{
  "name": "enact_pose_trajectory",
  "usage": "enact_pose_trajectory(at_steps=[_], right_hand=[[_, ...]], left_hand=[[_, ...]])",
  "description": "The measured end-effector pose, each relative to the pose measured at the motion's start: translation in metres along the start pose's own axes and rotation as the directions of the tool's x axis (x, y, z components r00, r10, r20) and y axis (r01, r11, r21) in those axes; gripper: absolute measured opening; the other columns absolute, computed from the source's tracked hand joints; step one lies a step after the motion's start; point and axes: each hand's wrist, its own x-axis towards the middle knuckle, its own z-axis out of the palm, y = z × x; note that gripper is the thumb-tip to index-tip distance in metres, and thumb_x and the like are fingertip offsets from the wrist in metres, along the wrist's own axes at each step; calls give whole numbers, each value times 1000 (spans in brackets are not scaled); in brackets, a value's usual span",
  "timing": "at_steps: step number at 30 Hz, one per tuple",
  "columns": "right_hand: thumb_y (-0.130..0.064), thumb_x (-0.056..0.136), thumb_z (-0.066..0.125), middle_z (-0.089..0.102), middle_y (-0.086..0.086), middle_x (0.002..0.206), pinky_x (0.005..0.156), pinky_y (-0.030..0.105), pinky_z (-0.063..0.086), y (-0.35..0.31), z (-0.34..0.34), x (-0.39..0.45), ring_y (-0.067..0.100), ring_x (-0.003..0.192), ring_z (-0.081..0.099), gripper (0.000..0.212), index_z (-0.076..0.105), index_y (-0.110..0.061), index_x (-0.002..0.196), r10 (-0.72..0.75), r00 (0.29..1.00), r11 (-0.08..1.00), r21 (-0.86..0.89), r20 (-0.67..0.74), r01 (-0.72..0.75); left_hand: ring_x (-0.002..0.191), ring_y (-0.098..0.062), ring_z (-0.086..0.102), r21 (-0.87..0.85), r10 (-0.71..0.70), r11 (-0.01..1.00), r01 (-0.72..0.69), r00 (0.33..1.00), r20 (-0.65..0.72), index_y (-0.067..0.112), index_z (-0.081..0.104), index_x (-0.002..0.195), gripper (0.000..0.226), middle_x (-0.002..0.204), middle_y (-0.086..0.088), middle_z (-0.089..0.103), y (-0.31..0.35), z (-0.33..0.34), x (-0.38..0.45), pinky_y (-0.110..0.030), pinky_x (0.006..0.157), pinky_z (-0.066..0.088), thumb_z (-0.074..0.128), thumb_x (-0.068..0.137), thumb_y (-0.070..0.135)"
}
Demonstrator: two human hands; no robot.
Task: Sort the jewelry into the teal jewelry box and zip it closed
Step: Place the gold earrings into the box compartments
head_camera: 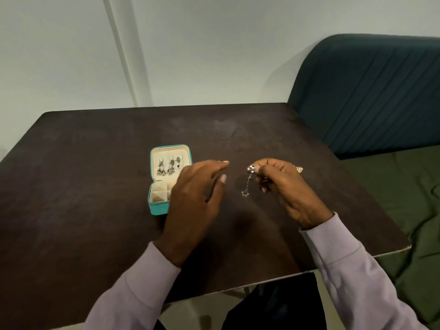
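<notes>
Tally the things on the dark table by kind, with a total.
Open teal zip jewelry box: 1
Silver dangling earrings hung in the box lid: 2
Small dark stud in the lid: 1
Silver drop earring with pale beads, pinched in the right hand: 1
Gold piece behind the right hand: 1
Total: 6

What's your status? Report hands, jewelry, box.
Right hand pinching a dangling earring. Left hand open, partly covering the box. Box lid up, earrings already in it. Nothing blocking.
</notes>
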Motion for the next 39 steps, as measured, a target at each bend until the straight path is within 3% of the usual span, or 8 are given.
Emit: enact_pose_trajectory(at_steps=[4,8,12,16,24,31,37,39], right_hand=[[-18,73,56,52,-2,60,47,18,34,-19,14,-4,5,58,45,11,65,-12,73,-52,997,997,54,60,48],[-16,75,56,56,-3,61,48,19,34,-31,25,-6,6,58,45,14,66,-18,67,-105,986,993,59,127,98],[-15,76,57,57,-5,62,49,21,34,-35,31,-3,6,60,46,16,68,-19,65,-107,988,992,85,110,98],[-10,82,55,57,-5,64,50,23,33,-35,39,0,8,60,46,17,64,-16,70,-68,989,987,156,128,47],[-3,88,48,62,0,69,48,22,34,-43,66,23,10,59,50,19,62,-12,78,5,985,984,174,175,-35],[-7,89,49,65,1,73,50,20,37,-43,104,45,8,61,52,17,63,-9,81,35,959,999,24,280,-44],[-13,88,51,62,0,70,50,19,37,-31,123,61,5,57,49,17,64,-6,79,61,956,979,-203,287,-1],[-12,89,51,62,2,69,47,17,38,-27,126,63,2,51,50,17,63,-4,79,75,955,972,-235,286,-6]], left_hand=[[95,8,55,-170,-287,924,341,917,277,24,46,133,50,112,20,53,6,13,9,-3,81,41,62,85,31],[82,4,61,-271,-285,875,401,880,381,24,59,116,30,90,14,67,5,13,10,-13,72,48,62,86,28],[64,0,57,-282,-320,863,418,887,334,17,67,91,10,72,6,67,-2,4,9,-22,65,47,60,88,23],[59,1,53,-248,-333,888,388,913,237,20,67,75,14,63,10,61,-16,-8,10,-12,58,39,62,87,24],[68,-9,61,-143,-379,907,395,916,132,29,72,87,11,79,5,71,-54,-38,23,-19,63,45,67,79,33],[69,7,57,29,-419,908,418,901,116,17,71,102,20,85,13,63,-73,-48,21,-8,60,41,67,83,22],[85,-21,61,290,-541,823,489,830,135,20,69,108,30,102,-5,69,-101,-38,11,-41,79,51,64,83,37],[90,-24,60,347,-564,793,502,819,106,23,69,107,31,101,-6,68,-103,-37,8,-43,80,50,63,83,40]])
